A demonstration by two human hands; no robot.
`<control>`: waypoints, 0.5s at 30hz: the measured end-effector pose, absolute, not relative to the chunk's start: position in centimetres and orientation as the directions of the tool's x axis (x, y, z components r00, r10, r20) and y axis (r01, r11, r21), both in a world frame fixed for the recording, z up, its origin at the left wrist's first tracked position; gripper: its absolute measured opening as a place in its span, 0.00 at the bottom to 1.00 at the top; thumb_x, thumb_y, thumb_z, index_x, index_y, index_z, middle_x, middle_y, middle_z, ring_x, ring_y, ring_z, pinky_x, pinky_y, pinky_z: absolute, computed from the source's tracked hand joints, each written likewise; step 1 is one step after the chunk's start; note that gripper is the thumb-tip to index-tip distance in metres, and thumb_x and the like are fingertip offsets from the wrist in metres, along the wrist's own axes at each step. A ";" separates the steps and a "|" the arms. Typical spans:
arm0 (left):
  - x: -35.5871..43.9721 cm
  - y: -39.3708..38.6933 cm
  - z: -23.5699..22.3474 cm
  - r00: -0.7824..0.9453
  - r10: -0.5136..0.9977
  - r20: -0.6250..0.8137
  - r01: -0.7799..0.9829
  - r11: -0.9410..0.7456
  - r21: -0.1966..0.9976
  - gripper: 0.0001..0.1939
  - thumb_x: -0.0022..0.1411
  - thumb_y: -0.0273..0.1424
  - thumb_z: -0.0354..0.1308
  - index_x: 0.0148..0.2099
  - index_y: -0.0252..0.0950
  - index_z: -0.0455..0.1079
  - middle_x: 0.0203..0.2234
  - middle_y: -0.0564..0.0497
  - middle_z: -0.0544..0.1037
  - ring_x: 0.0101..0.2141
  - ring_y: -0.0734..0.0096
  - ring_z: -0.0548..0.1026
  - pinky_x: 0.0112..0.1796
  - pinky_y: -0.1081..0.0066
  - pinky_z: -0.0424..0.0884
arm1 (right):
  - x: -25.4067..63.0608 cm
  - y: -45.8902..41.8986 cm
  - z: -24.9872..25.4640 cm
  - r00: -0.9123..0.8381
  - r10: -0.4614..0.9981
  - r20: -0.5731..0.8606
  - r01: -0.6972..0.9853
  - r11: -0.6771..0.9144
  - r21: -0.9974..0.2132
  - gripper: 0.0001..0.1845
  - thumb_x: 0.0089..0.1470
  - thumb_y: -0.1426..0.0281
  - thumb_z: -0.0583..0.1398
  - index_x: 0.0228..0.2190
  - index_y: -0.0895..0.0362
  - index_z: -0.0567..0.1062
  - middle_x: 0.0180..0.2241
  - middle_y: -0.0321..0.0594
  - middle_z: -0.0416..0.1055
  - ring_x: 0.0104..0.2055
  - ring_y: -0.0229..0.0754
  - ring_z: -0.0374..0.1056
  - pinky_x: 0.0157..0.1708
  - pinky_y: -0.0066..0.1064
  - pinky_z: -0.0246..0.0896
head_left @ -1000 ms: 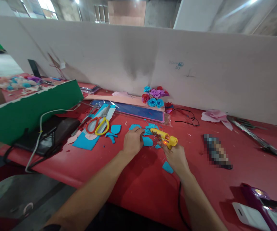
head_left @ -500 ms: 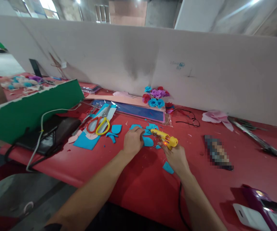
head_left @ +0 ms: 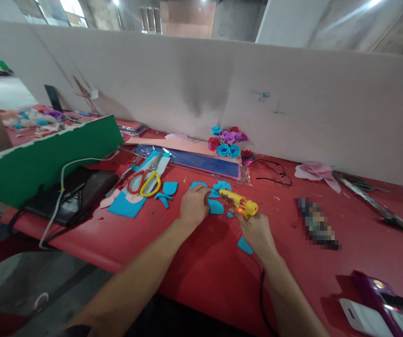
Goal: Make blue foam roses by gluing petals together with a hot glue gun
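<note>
My right hand (head_left: pixel 256 230) is wrapped around a yellow hot glue gun (head_left: pixel 248 206), whose nozzle points left and whose small orange light glows. My left hand (head_left: pixel 194 205) is curled with its fingers pinched just left of the nozzle; what they grip is hidden. A rounded blue petal piece (head_left: pixel 216 207) shows right by the left fingertips. More blue cut pieces (head_left: pixel 221 185) lie behind the nozzle, and another blue piece (head_left: pixel 245 245) rests beside my right wrist. Left of my left hand is a blue petal (head_left: pixel 170 188) with a curled blue scrap (head_left: pixel 162 200).
Scissors with red and yellow handles (head_left: pixel 148 182) lie on blue sheets (head_left: pixel 126 206). Crepe flowers (head_left: pixel 230 140) stand by the white partition (head_left: pixel 145 84). A green divider (head_left: pixel 54 154) and black pouch (head_left: pixel 71 192) are left; a purple-and-white device (head_left: pixel 380 304) is right. The gun's cord (head_left: pixel 262 295) hangs frontward.
The whole view has shifted very slightly. Both hands and the glue gun stay almost where they were.
</note>
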State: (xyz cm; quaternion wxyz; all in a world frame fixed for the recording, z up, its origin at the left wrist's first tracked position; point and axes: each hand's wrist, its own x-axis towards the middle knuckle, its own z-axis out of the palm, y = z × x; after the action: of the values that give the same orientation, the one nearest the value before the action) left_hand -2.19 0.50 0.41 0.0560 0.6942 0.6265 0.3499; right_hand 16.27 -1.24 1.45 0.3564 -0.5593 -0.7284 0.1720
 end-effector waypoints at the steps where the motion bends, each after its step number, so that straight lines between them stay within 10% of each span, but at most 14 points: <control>1: -2.2 0.5 0.5 -0.023 0.909 0.417 0.828 -0.216 0.518 0.14 0.57 0.22 0.51 0.41 0.38 0.74 0.37 0.48 0.77 0.38 0.66 0.74 0.39 0.69 0.69 | 16.3 -1.2 1.4 -0.125 0.937 0.325 0.694 0.317 -0.646 0.25 0.56 0.53 0.52 0.34 0.60 0.79 0.27 0.47 0.77 0.29 0.46 0.72 0.25 0.30 0.61; 15: -2.0 0.2 0.7 0.040 0.905 0.424 0.848 -0.255 0.464 0.13 0.60 0.23 0.48 0.41 0.37 0.73 0.37 0.47 0.77 0.36 0.65 0.74 0.38 0.69 0.69 | 16.3 -1.0 1.4 -0.115 0.939 0.325 0.690 0.311 -0.654 0.22 0.56 0.54 0.52 0.33 0.57 0.78 0.25 0.44 0.76 0.30 0.47 0.72 0.27 0.31 0.62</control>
State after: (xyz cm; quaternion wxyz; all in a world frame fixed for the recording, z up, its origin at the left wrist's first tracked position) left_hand -1.97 0.25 0.66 0.0428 0.7200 0.6087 0.3306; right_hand 16.33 -1.03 1.39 0.3578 -0.5607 -0.7262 0.1738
